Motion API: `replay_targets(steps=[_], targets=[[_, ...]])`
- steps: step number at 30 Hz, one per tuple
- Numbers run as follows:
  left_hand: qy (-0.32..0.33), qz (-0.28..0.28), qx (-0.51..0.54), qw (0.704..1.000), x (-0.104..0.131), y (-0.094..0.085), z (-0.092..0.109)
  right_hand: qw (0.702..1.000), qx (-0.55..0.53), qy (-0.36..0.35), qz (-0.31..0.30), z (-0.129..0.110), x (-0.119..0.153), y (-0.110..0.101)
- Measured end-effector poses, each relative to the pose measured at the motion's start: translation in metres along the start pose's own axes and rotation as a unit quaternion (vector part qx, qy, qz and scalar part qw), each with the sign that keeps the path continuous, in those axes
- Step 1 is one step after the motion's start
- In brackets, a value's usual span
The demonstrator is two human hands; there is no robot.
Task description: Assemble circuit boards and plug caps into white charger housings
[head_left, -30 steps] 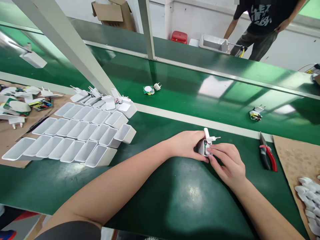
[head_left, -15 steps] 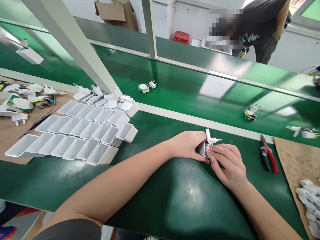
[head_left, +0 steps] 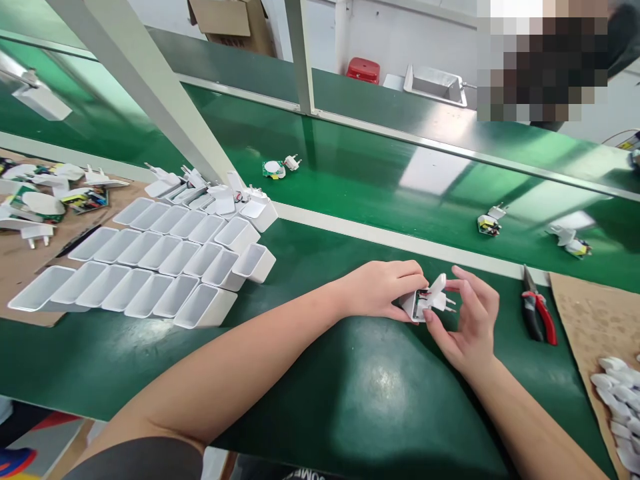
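Observation:
My left hand [head_left: 383,290] is closed around a white charger housing [head_left: 410,305], its open end facing right. A little of the circuit board and wiring shows inside. At that opening a white plug cap [head_left: 439,293] with two pins stands tilted, not flush with the housing. My right hand [head_left: 470,317] has its thumb at the cap's lower edge and a fingertip against its upper part; the other fingers are bent. To the right of this hand lie red-and-black pliers [head_left: 537,310].
Rows of white housings [head_left: 165,257] stand at left, some at the back bearing plug caps. Beside them, cardboard holds loose circuit boards [head_left: 37,203]. Circuit boards with plugs [head_left: 489,225] lie on the green belt [head_left: 360,173]. White pieces [head_left: 620,400] are piled at right. A person stands beyond.
The plug cap has tipped rightward, and my right fingers have shifted from the housing's opening to the cap. Boards on the belt have slid left. The person beyond has straightened up and moved right.

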State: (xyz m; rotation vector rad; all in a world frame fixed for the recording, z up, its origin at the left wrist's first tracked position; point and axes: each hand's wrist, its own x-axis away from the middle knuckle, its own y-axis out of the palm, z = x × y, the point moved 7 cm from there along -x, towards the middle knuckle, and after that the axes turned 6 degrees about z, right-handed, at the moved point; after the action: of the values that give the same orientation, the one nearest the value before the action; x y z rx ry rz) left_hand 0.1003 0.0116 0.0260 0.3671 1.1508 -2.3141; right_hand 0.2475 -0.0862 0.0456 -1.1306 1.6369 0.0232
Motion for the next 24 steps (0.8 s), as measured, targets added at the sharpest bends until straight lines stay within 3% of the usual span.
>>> replay_targets(steps=[4,13,24], targets=[[0.006,0.007,0.010,1.000,0.002,0.000,-0.001,0.999,-0.016,0.013,-0.044,0.001,-0.002,0.006],[-0.006,0.008,0.061,0.998,0.001,-0.001,-0.004,0.996,-0.059,0.042,-0.046,0.011,0.007,0.007],[-0.034,0.004,0.078,0.996,0.000,-0.003,-0.005,0.995,-0.058,0.067,-0.053,0.007,0.000,0.010]])
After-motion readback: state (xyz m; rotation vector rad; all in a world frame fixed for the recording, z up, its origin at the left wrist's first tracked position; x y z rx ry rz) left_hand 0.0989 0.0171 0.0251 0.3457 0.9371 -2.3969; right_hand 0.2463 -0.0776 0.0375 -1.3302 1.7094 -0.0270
